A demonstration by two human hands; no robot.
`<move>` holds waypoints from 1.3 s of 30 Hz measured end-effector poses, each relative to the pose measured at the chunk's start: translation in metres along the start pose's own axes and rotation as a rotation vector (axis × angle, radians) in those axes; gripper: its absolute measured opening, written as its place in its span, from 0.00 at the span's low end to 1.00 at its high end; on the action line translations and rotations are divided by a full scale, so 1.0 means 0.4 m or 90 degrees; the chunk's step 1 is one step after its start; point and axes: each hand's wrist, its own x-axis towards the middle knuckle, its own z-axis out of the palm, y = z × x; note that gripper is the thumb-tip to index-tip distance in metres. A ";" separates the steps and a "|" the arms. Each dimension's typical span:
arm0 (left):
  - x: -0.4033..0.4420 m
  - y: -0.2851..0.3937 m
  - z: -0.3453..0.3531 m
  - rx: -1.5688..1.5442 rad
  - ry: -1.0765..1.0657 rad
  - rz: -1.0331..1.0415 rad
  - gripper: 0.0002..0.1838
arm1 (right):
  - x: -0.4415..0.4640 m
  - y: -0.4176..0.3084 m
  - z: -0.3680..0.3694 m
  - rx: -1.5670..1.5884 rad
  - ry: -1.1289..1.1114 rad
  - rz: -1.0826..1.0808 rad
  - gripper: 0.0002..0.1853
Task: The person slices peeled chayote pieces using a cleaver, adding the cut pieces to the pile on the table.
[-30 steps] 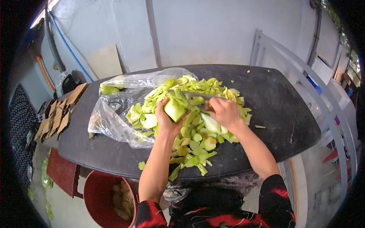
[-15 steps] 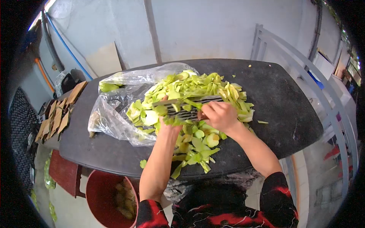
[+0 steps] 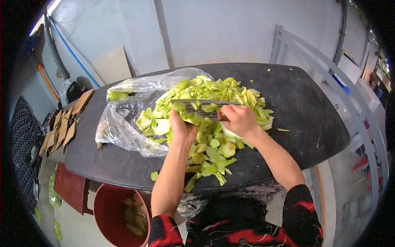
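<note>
Gripping a knife [image 3: 199, 108] by the handle in the right hand [image 3: 239, 120], fingers wrapped tightly round it, with green bits on the blade. Clasping a green vegetable [image 3: 192, 119] in the left hand [image 3: 183, 128], partly hidden behind that blade. Holding both hands apart from each other, over the near half of a pile [image 3: 205, 91] of green slices. Left of the pile, on the same table [image 3: 310, 111]: a clear bag [image 3: 119, 131]. Below and left of the pile: a red bin [image 3: 108, 212].

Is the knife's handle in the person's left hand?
No: the right hand grips the knife by its handle, while the left hand holds a green vegetable.
</note>
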 end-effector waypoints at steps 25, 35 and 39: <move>-0.013 0.016 0.020 0.030 -0.048 -0.031 0.22 | 0.014 0.002 0.001 0.065 -0.012 0.071 0.09; 0.016 0.033 -0.007 0.004 -0.021 -0.008 0.21 | -0.008 0.029 -0.002 0.025 -0.025 0.103 0.08; 0.014 0.013 -0.039 -0.023 -0.047 -0.043 0.25 | 0.005 -0.032 -0.013 -0.021 0.029 -0.072 0.08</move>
